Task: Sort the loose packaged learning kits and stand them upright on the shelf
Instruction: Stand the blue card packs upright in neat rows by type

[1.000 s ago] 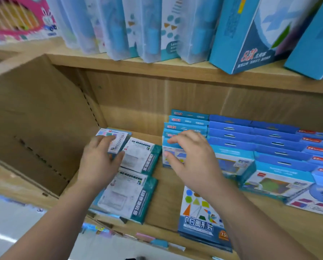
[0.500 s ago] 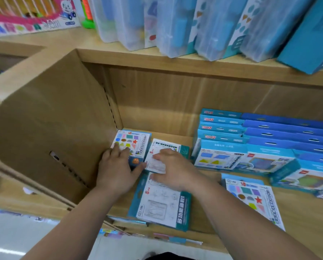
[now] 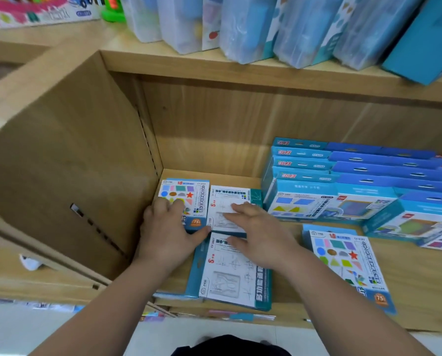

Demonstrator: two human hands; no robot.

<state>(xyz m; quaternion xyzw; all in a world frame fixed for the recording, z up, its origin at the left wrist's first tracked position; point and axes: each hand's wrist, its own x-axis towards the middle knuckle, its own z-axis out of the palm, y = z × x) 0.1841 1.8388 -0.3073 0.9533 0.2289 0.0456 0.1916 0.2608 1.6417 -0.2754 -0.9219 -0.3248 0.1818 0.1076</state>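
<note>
Several flat kits lie on the wooden shelf (image 3: pixel 407 283). A colourful shapes kit (image 3: pixel 186 194) lies in the back left corner, and my left hand (image 3: pixel 167 232) rests on its near part with the thumb spread right. Beside it lies a white geometry kit (image 3: pixel 226 199); my right hand (image 3: pixel 261 235) lies flat on it, fingers straight. A second white geometry kit (image 3: pixel 230 276) lies nearer the shelf edge, partly under my right wrist. Another shapes kit (image 3: pixel 348 265) lies flat to the right. Blue kits (image 3: pixel 307 201) stand in rows at the back right.
A wooden side panel (image 3: pixel 68 181) walls the shelf on the left. The upper shelf (image 3: pixel 214 65) holds clear plastic cases (image 3: pixel 248 27) and a teal box (image 3: pixel 425 42). More blue boxes (image 3: pixel 420 222) lean at the far right. White floor shows below the shelf edge.
Both hands shifted left, from the blue stack and loose kits to the back left corner. They now press flat on the shapes kit and the white kit, which lie squared side by side.
</note>
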